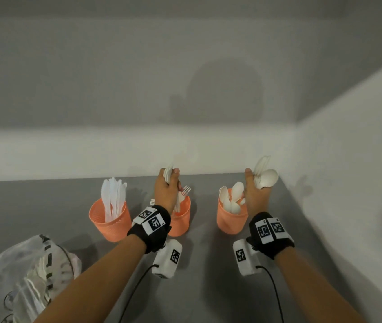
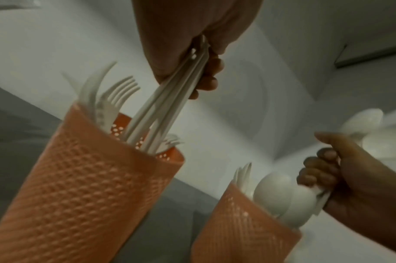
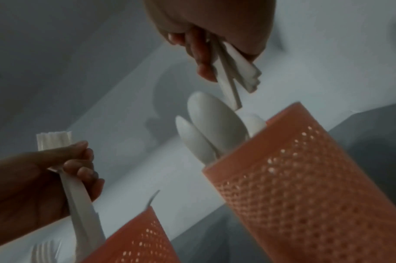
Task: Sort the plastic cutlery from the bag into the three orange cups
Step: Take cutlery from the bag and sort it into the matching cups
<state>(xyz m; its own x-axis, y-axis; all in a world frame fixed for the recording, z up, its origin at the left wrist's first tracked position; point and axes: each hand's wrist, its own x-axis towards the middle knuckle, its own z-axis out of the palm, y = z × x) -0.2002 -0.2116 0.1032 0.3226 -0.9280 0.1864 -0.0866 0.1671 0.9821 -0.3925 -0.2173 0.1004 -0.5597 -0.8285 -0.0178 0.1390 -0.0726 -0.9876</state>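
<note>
Bare forearms, no sleeves. Left hand (image 1: 166, 191) and right hand (image 1: 254, 197) bare too, without gloves or rings. Around each wrist a black fabric band: left wristband (image 1: 155, 229), right wristband (image 1: 270, 234). On top of each band, white rectangular cards printed with black square-patterned markers, two side by side per wrist. Below each band, a white boxy camera housing with rounded corners, bearing one more black-and-white marker on its face: left housing (image 1: 167, 258), right housing (image 1: 246, 257). Joined to the band by a small dark mount with a metal screw. From each housing, a thin black cable (image 1: 274, 292) trailing back along the forearm.
</note>
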